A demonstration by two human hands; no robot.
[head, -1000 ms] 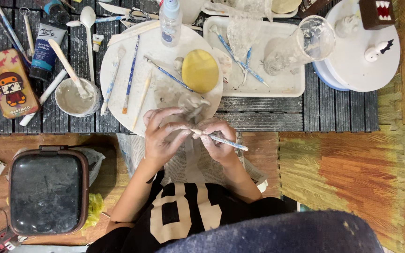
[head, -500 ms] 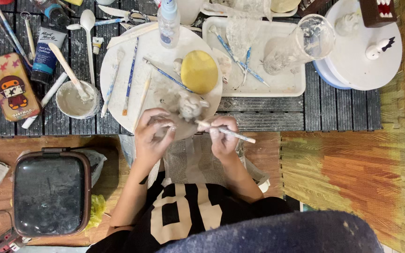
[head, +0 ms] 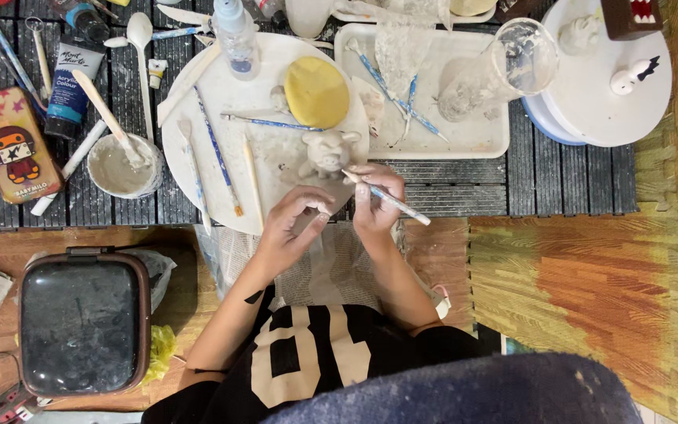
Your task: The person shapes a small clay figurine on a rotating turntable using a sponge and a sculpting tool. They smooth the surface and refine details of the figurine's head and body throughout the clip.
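A small grey clay pig figure [head: 327, 151] stands on the round white board [head: 198, 149], just beyond my fingers. My right hand [head: 372, 200] grips a thin blue-and-white modelling tool [head: 390, 202] like a pen, its tip touching the figure's near right side. My left hand [head: 292, 224] hovers over the board's near edge, fingers loosely curled and apart, holding nothing I can see, a little short of the figure. Several other thin tools [head: 213, 149] lie on the board beside a yellow disc [head: 315, 90].
A small bowl of grey slip [head: 123, 166] with a stick, a paint tube [head: 68, 78] and a phone [head: 13, 145] lie left. A white rectangular tray [head: 472, 137] with a tipped glass [head: 504, 67] sits behind. A white turntable [head: 606, 94] is far right, a dark case [head: 80, 326] near left.
The clay figure, held between both hands a second ago, now stands on the board. My left hand has let go and drawn back; my right hand keeps the tool at it.
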